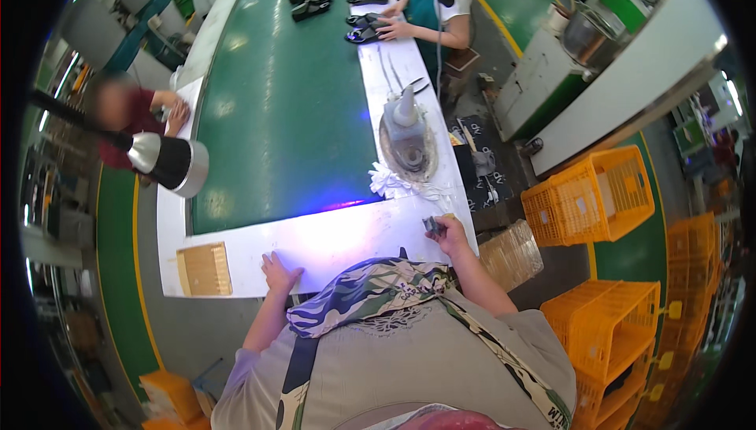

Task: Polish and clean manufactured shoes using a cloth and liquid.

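My left hand (pixel 281 274) rests with fingers spread on the near edge of the white table (pixel 378 233), holding nothing. On the right side of that table my right hand (pixel 452 235) grips a small dark grey block (pixel 431 225) between thumb and fingers; its exact kind is too small to make out. Just beyond the right hand lies a crumpled bunch of white tissue or cloth (pixel 387 181). Past it, a pale bottle with a pointed nozzle (pixel 405 111) stands in a stained oval tray (pixel 429 168). A flat tan cardboard piece (pixel 206 269) lies left of my left hand.
A green conveyor belt (pixel 283 131) carries several black sandals (pixel 311 6) at its far end. A co-worker (pixel 429 12) handles sandals at the far right; another person (pixel 130 119) stands left. A lamp (pixel 177 164) overhangs the left side. Orange crates (pixel 591 198) stand right.
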